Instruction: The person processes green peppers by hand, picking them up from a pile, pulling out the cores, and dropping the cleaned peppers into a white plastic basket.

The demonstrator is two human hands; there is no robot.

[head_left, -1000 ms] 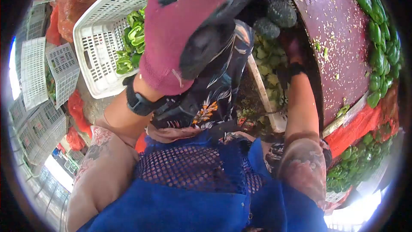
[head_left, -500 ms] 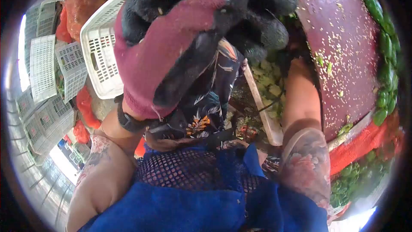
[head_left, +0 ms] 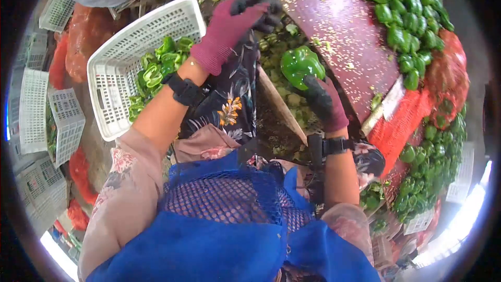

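My right hand [head_left: 324,99], in a black-coated maroon glove, grips a large green bell pepper [head_left: 302,67] from its lower right side. My left hand [head_left: 245,18], gloved the same way, is raised to the pepper's upper left, apart from it. Its fingers are curled together, and whatever lies inside them is hidden. Left of that hand, a white plastic basket [head_left: 112,107] holds opened green peppers [head_left: 159,65]. Pale green scraps [head_left: 279,52] lie below the hands, beside a wooden strip [head_left: 282,105].
A dark red board [head_left: 339,18] strewn with pale seeds slopes along the right, with piled whole peppers [head_left: 412,15] beyond it. Red mesh sacks [head_left: 402,120] lie at its near end. White crates [head_left: 34,99] stand on the far left.
My left hand has moved away from the camera and now shows beside the basket. The bell pepper in my right hand has come into sight. The view has shifted, showing more peppers on the right.
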